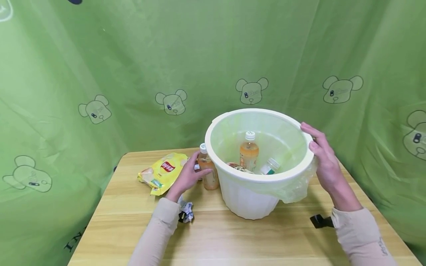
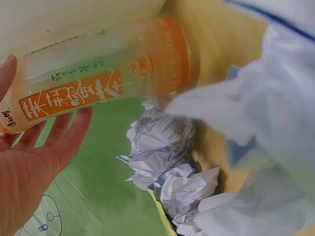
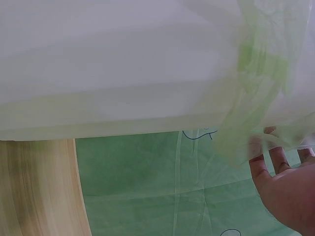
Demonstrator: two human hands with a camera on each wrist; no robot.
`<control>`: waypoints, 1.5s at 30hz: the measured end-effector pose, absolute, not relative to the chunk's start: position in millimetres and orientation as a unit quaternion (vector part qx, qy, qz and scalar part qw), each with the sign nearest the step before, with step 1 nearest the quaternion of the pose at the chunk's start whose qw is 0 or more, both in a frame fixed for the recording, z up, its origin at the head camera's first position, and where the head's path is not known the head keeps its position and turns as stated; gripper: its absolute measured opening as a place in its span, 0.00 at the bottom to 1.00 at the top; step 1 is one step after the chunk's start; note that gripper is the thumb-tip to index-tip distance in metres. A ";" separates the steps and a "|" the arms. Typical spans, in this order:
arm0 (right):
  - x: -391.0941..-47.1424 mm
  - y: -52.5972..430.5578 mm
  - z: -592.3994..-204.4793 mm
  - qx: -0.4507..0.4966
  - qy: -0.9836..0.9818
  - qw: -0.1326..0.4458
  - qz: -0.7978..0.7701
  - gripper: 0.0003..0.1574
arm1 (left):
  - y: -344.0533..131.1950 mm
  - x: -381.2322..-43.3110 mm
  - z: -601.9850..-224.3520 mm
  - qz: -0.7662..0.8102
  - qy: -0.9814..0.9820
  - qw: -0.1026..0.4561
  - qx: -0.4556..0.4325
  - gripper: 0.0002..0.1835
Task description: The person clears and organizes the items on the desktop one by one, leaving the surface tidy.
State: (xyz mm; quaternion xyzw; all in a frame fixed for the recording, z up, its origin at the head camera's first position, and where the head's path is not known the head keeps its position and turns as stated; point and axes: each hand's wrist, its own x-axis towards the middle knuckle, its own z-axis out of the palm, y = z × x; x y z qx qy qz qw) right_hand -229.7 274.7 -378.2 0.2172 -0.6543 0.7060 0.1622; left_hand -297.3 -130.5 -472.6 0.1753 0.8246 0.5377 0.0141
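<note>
A white bin [image 1: 247,199] lined with a pale green plastic bag [image 1: 296,190] stands on the table. My right hand [image 1: 326,166] grips its right rim; in the right wrist view its fingers [image 3: 278,160] lie against the bag. Left of the bin, a bottle of orange drink [image 1: 210,179] stands upright with a white cap. My left hand [image 1: 188,175] holds that bottle, thumb on one side and fingers on the other, as the left wrist view shows near the bottle's upper part [image 2: 74,73]. Inside the bin are another orange drink bottle [image 1: 249,151], a small clear container [image 1: 270,167] and a patterned item [image 1: 237,168].
A yellow snack bag [image 1: 163,171] lies left of my left hand. Crumpled paper [image 1: 187,212] sits by the left wrist, with more crumpled paper [image 2: 162,137] beyond the bottle. A black object [image 1: 321,221] lies near my right sleeve. A green curtain [image 1: 206,55] hangs behind the table.
</note>
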 end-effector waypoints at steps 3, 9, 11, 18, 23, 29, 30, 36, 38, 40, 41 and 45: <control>-229.8 274.7 -378.6 0.218 -0.654 0.162 0.706 0.30 | -130.9 -295.6 -469.1 0.532 0.828 0.010 0.173 0.43; -229.6 274.8 -379.2 0.220 -0.654 0.161 0.706 0.30 | -132.3 -293.2 -459.1 0.536 0.827 0.013 0.171 0.42; -229.5 275.1 -379.3 0.221 -0.653 0.162 0.706 0.30 | -133.0 -292.7 -455.2 0.538 0.826 0.014 0.166 0.43; -230.0 275.9 -379.8 0.227 -0.650 0.165 0.706 0.30 | -140.3 -291.3 -438.8 0.546 0.823 0.001 0.160 0.43; -230.2 275.4 -379.9 0.229 -0.648 0.166 0.707 0.30 | -148.1 -292.2 -426.8 0.556 0.813 -0.013 0.173 0.43; -230.5 274.6 -379.6 0.231 -0.648 0.167 0.706 0.31 | -156.1 -291.7 -413.3 0.560 0.808 -0.031 0.179 0.43; -230.5 274.4 -379.4 0.230 -0.649 0.167 0.706 0.31 | -157.1 -291.4 -411.4 0.560 0.808 -0.033 0.179 0.43; -230.9 273.9 -378.5 0.226 -0.650 0.169 0.706 0.31 | -162.4 -290.2 -402.1 0.563 0.804 -0.051 0.184 0.41; -231.3 274.0 -378.7 0.226 -0.650 0.170 0.705 0.31 | -163.2 -289.2 -398.6 0.562 0.803 -0.059 0.187 0.40; -231.4 274.0 -378.9 0.225 -0.650 0.172 0.705 0.30 | -163.5 -288.1 -394.8 0.560 0.803 -0.069 0.190 0.40; -231.4 274.0 -379.0 0.225 -0.651 0.172 0.705 0.30 | -163.8 -287.8 -393.0 0.559 0.803 -0.073 0.192 0.40; -230.9 273.9 -379.0 0.222 -0.652 0.172 0.704 0.31 | -164.3 -286.0 -385.5 0.562 0.797 -0.091 0.201 0.39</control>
